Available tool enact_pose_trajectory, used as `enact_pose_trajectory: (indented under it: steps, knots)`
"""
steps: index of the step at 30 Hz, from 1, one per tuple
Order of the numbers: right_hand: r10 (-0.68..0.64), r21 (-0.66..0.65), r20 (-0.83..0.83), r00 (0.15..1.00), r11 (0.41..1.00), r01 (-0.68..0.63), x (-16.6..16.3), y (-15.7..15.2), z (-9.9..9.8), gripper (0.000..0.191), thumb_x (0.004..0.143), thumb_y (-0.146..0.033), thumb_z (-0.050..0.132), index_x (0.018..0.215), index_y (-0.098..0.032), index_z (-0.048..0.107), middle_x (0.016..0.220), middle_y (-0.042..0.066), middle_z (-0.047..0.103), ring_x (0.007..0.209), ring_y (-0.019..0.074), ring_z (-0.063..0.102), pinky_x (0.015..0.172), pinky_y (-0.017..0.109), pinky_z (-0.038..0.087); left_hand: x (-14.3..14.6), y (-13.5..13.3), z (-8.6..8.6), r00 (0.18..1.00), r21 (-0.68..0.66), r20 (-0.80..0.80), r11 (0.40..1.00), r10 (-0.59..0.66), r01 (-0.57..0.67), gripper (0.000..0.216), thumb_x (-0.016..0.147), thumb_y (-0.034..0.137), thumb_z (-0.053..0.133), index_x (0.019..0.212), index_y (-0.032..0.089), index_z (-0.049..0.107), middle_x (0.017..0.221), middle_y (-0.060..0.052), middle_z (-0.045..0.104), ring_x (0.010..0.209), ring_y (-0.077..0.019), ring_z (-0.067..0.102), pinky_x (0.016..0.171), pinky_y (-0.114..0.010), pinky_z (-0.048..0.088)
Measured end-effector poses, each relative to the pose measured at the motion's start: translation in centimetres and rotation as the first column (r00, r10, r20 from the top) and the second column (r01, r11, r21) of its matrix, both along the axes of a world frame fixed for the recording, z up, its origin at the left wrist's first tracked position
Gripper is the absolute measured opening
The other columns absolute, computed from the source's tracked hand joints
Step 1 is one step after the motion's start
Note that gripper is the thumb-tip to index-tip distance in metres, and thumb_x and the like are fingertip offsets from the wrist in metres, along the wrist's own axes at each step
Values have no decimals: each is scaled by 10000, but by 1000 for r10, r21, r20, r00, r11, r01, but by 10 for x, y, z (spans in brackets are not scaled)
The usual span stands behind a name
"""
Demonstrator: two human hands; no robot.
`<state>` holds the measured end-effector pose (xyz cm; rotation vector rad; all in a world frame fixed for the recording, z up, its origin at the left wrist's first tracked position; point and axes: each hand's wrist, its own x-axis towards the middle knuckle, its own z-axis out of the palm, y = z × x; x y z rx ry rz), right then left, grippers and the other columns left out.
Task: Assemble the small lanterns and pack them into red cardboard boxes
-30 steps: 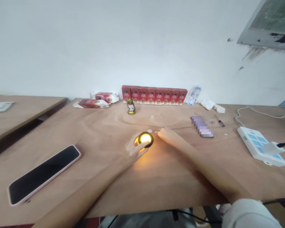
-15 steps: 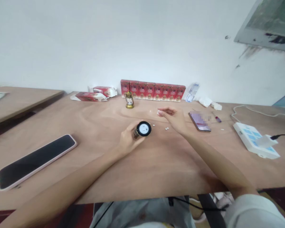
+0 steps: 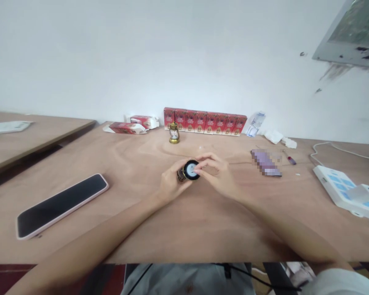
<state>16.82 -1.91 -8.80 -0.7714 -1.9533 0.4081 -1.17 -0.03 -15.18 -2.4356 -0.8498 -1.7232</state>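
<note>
My left hand [image 3: 172,182] is wrapped round a small bronze-coloured lantern [image 3: 181,174], tipped so that its round black-rimmed base with a white centre [image 3: 190,168] faces me. At that base, the fingertips of my right hand [image 3: 217,174] are pinched together and touch the white centre. Anything small between them is hidden. Farther back, a second bronze lantern [image 3: 174,133] with a clear middle stands upright on the table.
Several red boxes [image 3: 205,122] stand in a row by the wall, with opened red boxes [image 3: 127,128] to their left. A dark-screened phone [image 3: 63,206] lies at left. At right are another phone [image 3: 266,162], a screwdriver [image 3: 290,160], crumpled white tissue [image 3: 273,136] and a power strip [image 3: 341,190].
My right hand has come left and down from above the table to the lantern's base. It held a small white piece before. My left hand keeps its hold; the view has shifted slightly.
</note>
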Motion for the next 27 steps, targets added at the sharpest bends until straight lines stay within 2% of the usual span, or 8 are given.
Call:
enact_pose_trajectory:
  steps: [6,14,22,27]
  knots:
    - [-26,20,1,1000,999,26,-4,-3,-3,63,824,-211,604,786,-204,655,984,45,616,971,160,608,913,346,453,0,0,1,999,51,-8,998,41,-41,577,779,263,655,1282,219,374,1156,-91,637,1054,-196,627,870,-317,538]
    - [-32,200,74,997,980,16,-4,-3,-11,87,838,-157,556,819,-187,635,1049,84,604,1019,160,605,902,325,475,-2,2,-1,998,52,-25,997,63,-62,594,783,275,654,1297,206,364,1187,-107,624,1070,-204,621,879,-329,541]
    - [42,50,23,999,998,-43,-2,5,-12,81,818,-199,605,814,-213,684,1137,74,619,1060,169,604,958,359,462,-5,7,-3,997,-8,-46,998,55,-56,550,766,284,670,1261,230,434,1168,-82,642,1040,-201,637,881,-330,546]
    - [-2,-76,-54,999,997,-2,-1,10,-14,62,783,-214,654,761,-235,709,1064,43,642,1029,169,609,963,371,447,-3,6,-2,1000,-41,-27,999,14,-15,543,762,287,676,1250,228,443,1176,-83,641,1056,-203,630,902,-344,535]
